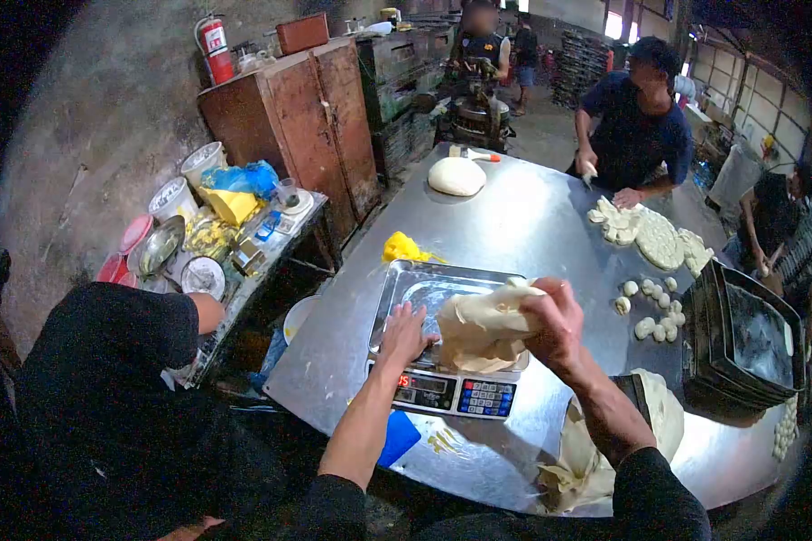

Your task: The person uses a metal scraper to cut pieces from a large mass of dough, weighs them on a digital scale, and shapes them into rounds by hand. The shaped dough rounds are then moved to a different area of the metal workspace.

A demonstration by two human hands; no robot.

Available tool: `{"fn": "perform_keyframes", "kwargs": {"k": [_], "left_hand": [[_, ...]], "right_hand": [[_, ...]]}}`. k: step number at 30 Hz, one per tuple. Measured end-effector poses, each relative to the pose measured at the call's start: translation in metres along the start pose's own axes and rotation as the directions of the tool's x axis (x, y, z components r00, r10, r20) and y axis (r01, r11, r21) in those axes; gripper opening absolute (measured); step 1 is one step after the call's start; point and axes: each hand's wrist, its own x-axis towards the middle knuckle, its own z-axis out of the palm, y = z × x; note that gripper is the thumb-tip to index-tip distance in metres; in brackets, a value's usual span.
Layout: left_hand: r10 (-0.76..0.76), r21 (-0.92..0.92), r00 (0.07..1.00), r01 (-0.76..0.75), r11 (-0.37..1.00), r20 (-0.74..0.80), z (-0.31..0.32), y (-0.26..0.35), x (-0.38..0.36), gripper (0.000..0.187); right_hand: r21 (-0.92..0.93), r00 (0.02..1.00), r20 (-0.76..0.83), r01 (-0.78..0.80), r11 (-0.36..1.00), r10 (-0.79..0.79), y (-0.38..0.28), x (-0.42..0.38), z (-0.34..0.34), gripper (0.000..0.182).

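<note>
My right hand [555, 320] grips the upper end of a big piece of pale dough [483, 326], fingers wrapped round it. The dough's lower part hangs down over the steel tray [392, 287] of a digital scale [438, 394] with red digits and a keypad. My left hand [405, 335] lies on the left side of that tray, fingers spread, its thumb pointing toward the dough. Beneath my right forearm, a larger mass of dough [666, 417] rests on the metal table [334, 365], partly hidden by the arm.
Stacked black pans [708, 365] stand at the right, beside small dough balls [654, 329]. A round dough [457, 177] and a brush [474, 154] lie at the back. Across the table, a person [636, 117] handles dough. Another person [126, 361] stands close on my left, by a cluttered side table.
</note>
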Motion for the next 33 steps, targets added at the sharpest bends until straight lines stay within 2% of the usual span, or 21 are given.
{"fn": "perform_keyframes", "kwargs": {"k": [9,11,12,13,15,16,17,18,19,20,21,22,24,25,27,28,29,30,31,32,33], "left_hand": [[0.004,-0.022,1.0,-0.003,1.0,0.024,-0.002,-0.002,0.004,0.074],[-0.001,-0.01,0.999,0.001,1.0,0.038,0.002,-0.003,0.005,0.074],[0.043,0.057,0.994,-0.037,0.998,-0.103,0.004,-0.002,0.002,0.062],[0.044,0.06,0.994,-0.038,0.997,-0.104,-0.009,0.009,0.001,0.062],[-0.158,-0.146,0.973,0.183,0.972,0.167,-0.032,0.045,-0.002,0.05],[-0.09,-0.371,0.991,0.047,0.927,-0.1,-0.025,0.073,-0.018,0.045],[0.043,-0.579,0.967,0.114,0.807,0.252,-0.045,0.11,-0.029,0.055],[0.237,-0.832,0.912,0.168,0.529,0.335,-0.034,0.146,-0.048,0.06],[0.424,-0.933,0.831,0.335,0.134,0.36,-0.02,0.183,-0.065,0.066],[0.578,-0.781,0.749,0.556,-0.284,0.323,0.0,0.211,-0.075,0.072],[0.641,-0.516,0.725,0.661,-0.545,0.251,0.008,0.234,-0.085,0.079],[0.66,-0.421,0.729,0.664,-0.618,0.182,-0.008,0.255,-0.097,0.076],[0.686,-0.196,0.726,0.679,-0.707,0.042,-0.038,0.297,-0.121,0.073],[0.569,-0.342,0.819,0.557,-0.757,0.076,-0.043,0.317,-0.132,0.072],[0.289,-0.621,0.956,0.26,-0.74,0.056,-0.036,0.355,-0.144,0.069],[0.323,-0.594,0.942,0.21,-0.776,-0.088,-0.024,0.372,-0.144,0.087],[0.361,-0.567,0.928,0.249,-0.785,-0.092,-0.021,0.395,-0.154,0.092],[0.405,-0.598,0.91,0.275,-0.753,-0.09,0.006,0.413,-0.161,0.093],[0.446,-0.625,0.89,0.298,-0.722,-0.09,0.032,0.435,-0.168,0.093],[0.48,-0.777,0.87,0.224,-0.588,-0.113,0.043,0.469,-0.171,0.093],[0.472,-0.792,0.881,0.275,-0.545,-0.019,0.065,0.501,-0.187,0.092]], "right_hand": [[0.024,0.967,-0.235,-0.095,0.995,0.098,-0.005,0.026,-0.076,0.029],[-0.015,0.96,-0.271,-0.072,0.997,0.065,0.003,0.032,-0.092,0.031],[-0.038,0.949,-0.314,-0.037,0.999,0.023,0.002,0.04,-0.1,0.032],[-0.062,0.935,-0.355,-0.004,0.998,-0.019,-0.003,0.048,-0.111,0.033],[-0.15,0.901,-0.416,0.067,0.986,-0.125,-0.013,0.057,-0.129,0.035],[-0.223,0.889,-0.419,0.096,0.97,-0.184,-0.021,0.058,-0.139,0.035],[-0.194,0.875,-0.432,0.146,0.97,-0.218,-0.025,0.052,-0.147,0.035],[-0.184,0.907,-0.334,0.204,0.962,-0.256,-0.027,0.038,-0.16,0.032],[-0.067,0.954,-0.239,0.169,0.983,-0.18,-0.037,0.016,-0.172,0.028],[0.04,0.985,-0.14,0.107,0.993,-0.1,-0.048,-0.007,-0.185,0.024],[0.11,0.986,-0.039,0.167,0.98,-0.164,-0.052,-0.022,-0.194,0.02],[0.19,0.972,0.064,0.21,0.959,-0.225,-0.056,-0.037,-0.202,0.018],[0.268,0.819,0.345,0.382,0.884,-0.459,-0.05,-0.07,-0.229,0.026],[0.347,0.743,0.518,0.27,0.898,-0.424,-0.046,-0.091,-0.25,0.033],[0.408,0.547,0.787,-0.112,0.906,-0.287,-0.026,-0.125,-0.304,0.053],[0.492,0.529,0.803,-0.33,0.806,-0.274,-0.011,-0.152,-0.338,0.078],[0.504,0.589,0.793,-0.486,0.714,-0.16,0.004,-0.184,-0.364,0.077],[0.517,0.687,0.72,-0.626,0.583,0.098,0.015,-0.227,-0.379,0.076],[0.589,0.701,0.588,-0.713,0.38,0.405,0.023,-0.276,-0.387,0.075],[0.709,0.619,0.445,-0.685,0.168,0.647,0.027,-0.321,-0.386,0.074],[0.822,0.512,0.351,-0.57,0.004,0.784,0.029,-0.36,-0.382,0.073]]}}
